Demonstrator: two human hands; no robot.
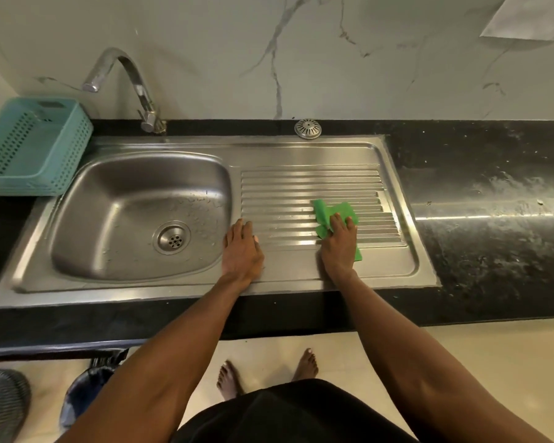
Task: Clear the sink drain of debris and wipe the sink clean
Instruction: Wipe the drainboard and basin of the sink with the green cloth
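The sink [135, 174] is a steel unit set into a dark counter [493, 193], with its bowl on the left and a ribbed drainboard [288, 193] on the right. The drain [172, 238] sits in the bowl floor near the front, and water droplets fleck the bowl around it. The right hand [338, 247] presses flat on a green cloth [335, 214] lying on the drainboard ribs, fingers spread over it, though whether they pinch the fabric is hard to tell. The left hand [241, 247] lies open and empty, palm down, on the strip between bowl and drainboard. A faucet [131, 81] arches over the back edge, a teal basket [36, 145] stands on the counter at the left, and a round strainer cover [307, 128] rests behind the drainboard.
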